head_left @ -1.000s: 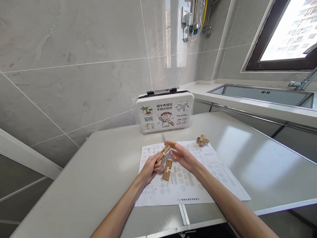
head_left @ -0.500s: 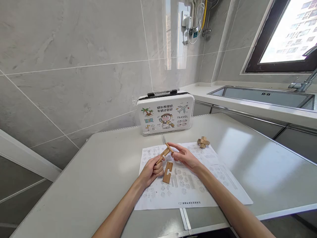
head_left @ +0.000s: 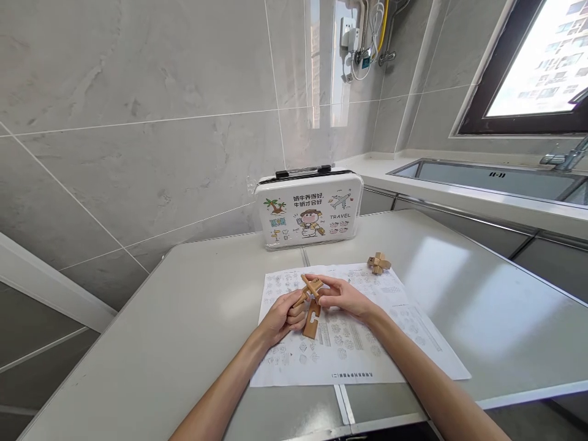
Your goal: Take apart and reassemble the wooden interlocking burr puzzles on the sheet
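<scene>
My left hand [head_left: 285, 317] is closed round the lower end of a flat wooden puzzle piece [head_left: 302, 298]. Crossing that piece at an angle is a second wooden puzzle piece [head_left: 308, 284], pinched in the fingers of my right hand [head_left: 342, 295]. The two pieces touch or overlap; whether they interlock I cannot tell. Just below my hands, a notched flat wooden piece [head_left: 311, 326] lies on a printed instruction sheet [head_left: 390, 355], its upper end close under the held pieces.
An assembled wooden puzzle [head_left: 379, 263] sits at the sheet's upper right edge. A white cartoon-printed case [head_left: 310, 211] stands upright against the tiled wall. The white table [head_left: 206, 306] has a seam down its middle. A counter with a sink [head_left: 487, 174] is at the right.
The right-hand piece has shifted down and left, so it now crosses over the left-hand piece rather than meeting its end. My right hand has moved slightly lower. The loose notched piece stays put.
</scene>
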`<state>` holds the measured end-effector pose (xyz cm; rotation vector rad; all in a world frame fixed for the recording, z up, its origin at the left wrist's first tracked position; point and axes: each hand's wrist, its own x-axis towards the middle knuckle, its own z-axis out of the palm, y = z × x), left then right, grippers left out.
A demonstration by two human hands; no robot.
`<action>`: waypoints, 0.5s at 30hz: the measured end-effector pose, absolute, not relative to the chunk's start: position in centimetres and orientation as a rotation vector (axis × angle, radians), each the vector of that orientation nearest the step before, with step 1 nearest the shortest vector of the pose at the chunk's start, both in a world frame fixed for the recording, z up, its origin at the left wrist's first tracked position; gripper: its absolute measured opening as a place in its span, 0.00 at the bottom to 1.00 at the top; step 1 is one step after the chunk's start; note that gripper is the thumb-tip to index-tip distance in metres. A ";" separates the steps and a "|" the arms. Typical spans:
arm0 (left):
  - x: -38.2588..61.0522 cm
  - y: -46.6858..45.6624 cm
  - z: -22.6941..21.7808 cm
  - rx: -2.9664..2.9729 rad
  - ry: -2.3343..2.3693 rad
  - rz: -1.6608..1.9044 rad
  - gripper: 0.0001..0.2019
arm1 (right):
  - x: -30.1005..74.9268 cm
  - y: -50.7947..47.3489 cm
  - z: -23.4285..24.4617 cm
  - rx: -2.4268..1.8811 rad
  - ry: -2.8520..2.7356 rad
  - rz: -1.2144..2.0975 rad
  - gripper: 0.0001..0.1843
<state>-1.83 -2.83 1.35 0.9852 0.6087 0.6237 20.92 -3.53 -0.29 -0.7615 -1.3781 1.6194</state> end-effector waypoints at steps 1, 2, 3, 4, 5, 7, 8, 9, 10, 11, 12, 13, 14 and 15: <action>-1.8 -2.9 1.4 0.988 0.609 0.624 0.21 | 20.8 -3.6 -0.3 -0.756 -1.368 1.615 0.42; -1.8 -2.9 1.4 0.990 0.609 0.627 0.21 | 20.7 -3.6 -0.3 -0.755 -1.353 1.598 0.42; -1.7 -2.9 1.4 0.990 0.608 0.630 0.21 | 20.6 -3.6 -0.3 -0.757 -1.342 1.574 0.42; -1.7 -2.9 1.4 0.987 0.606 0.632 0.21 | 20.5 -3.6 -0.4 -0.759 -1.333 1.550 0.41; -1.7 -2.9 1.3 0.981 0.602 0.636 0.20 | 20.5 -3.5 -0.4 -0.762 -1.326 1.531 0.40; -1.6 -2.9 1.2 0.963 0.593 0.645 0.20 | 20.5 -3.5 -0.6 -0.773 -1.313 1.504 0.37; -1.6 -2.9 1.1 0.957 0.592 0.650 0.20 | 20.5 -3.4 -0.6 -0.780 -1.305 1.491 0.37; -1.6 -2.8 1.1 0.953 0.594 0.655 0.20 | 20.5 -3.4 -0.7 -0.788 -1.298 1.478 0.36; -1.6 -2.8 1.0 0.955 0.596 0.659 0.19 | 20.6 -3.4 -0.7 -0.796 -1.297 1.469 0.36; -1.6 -2.9 1.0 0.959 0.599 0.662 0.19 | 20.6 -3.5 -0.7 -0.804 -1.301 1.466 0.37; -1.6 -2.9 1.0 0.966 0.600 0.662 0.20 | 20.6 -3.5 -0.6 -0.812 -1.311 1.470 0.37; -1.6 -2.9 1.0 0.973 0.601 0.662 0.20 | 20.6 -3.6 -0.6 -0.821 -1.326 1.478 0.37; -1.6 -2.9 0.9 0.979 0.601 0.661 0.20 | 20.7 -3.6 -0.5 -0.829 -1.340 1.485 0.38; -1.6 -2.9 0.9 0.985 0.601 0.659 0.21 | 20.7 -3.7 -0.5 -0.837 -1.352 1.492 0.38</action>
